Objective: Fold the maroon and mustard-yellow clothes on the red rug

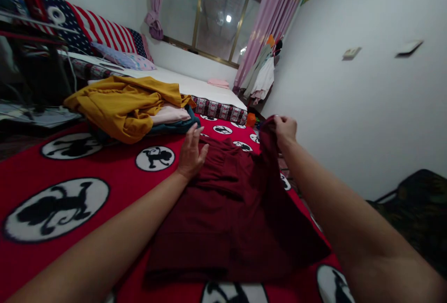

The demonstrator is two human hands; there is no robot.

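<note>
A dark maroon garment (pixel 223 219) lies spread in front of me on a red blanket (pixel 129 200) printed with black monkey figures in white ovals. Its far right edge is lifted off the blanket by my right hand (pixel 286 131), whose fingers are closed around the cloth. At the garment's far left edge is my left hand (pixel 192 151), fingers stretched out and holding nothing. Whether its palm touches the cloth I cannot tell. What kind of garment it is does not show clearly.
Beyond my left hand sits a pile of clothes with a mustard-yellow garment (pixel 129 103) on top. A white bed surface (pixel 181 82) with a patterned side runs below the window. At left stands a cluttered dark table (pixel 38 61); a camouflage-patterned item (pixel 415 214) is at lower right.
</note>
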